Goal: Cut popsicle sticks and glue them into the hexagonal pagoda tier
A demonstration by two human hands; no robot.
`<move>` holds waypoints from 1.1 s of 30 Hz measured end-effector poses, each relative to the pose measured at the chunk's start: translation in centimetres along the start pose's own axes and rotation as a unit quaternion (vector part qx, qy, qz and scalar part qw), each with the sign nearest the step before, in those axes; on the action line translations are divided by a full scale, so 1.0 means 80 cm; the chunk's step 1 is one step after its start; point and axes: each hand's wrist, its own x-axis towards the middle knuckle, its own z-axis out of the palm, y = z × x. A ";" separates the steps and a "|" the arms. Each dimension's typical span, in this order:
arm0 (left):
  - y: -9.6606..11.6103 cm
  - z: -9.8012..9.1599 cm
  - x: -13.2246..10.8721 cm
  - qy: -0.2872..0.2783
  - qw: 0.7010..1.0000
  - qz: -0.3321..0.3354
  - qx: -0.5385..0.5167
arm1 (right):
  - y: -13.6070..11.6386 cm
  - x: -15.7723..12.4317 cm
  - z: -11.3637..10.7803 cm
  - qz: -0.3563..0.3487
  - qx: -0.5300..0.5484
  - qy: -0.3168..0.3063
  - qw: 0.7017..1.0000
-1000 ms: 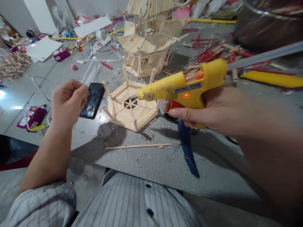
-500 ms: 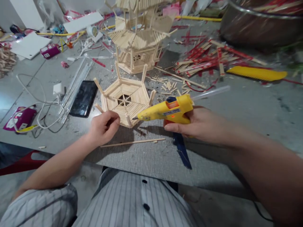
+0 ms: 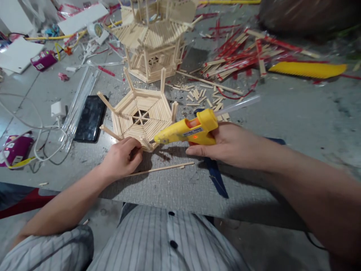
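Note:
My right hand [image 3: 231,145] grips a yellow glue gun [image 3: 187,130], a clear glue stick poking out of its back. Its nozzle points at the near corner of a hexagonal stick frame [image 3: 141,114] lying flat on the grey mat [image 3: 180,188]. My left hand [image 3: 122,160] is curled at that same corner, fingertips pinched against a short post; what they hold is too small to make out. A long thin wooden stick [image 3: 160,169] lies on the mat just below both hands.
A taller stick pagoda [image 3: 150,45] stands behind the frame. A black phone [image 3: 90,118] lies left of it, beside clear glue sticks, a white charger and cable [image 3: 58,109]. Red and plain stick scraps [image 3: 239,56] and a yellow strip [image 3: 307,69] lie at the right.
Both hands came down from the air to the frame. The glue gun's nozzle dropped to the near corner, and my left hand moved from beside the phone to that corner.

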 end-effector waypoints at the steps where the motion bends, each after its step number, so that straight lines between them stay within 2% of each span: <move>1: 0.000 0.000 0.000 0.000 1.000 0.003 -0.001 | 0.000 0.000 0.000 0.003 0.000 -0.003 1.000; 23: -0.004 0.001 0.002 -0.001 1.000 0.007 -0.030 | -0.002 -0.001 -0.003 -0.001 -0.050 0.008 0.999; 33: -0.006 0.003 0.000 -0.003 1.000 0.007 -0.020 | -0.010 -0.005 -0.004 0.004 -0.077 -0.012 0.997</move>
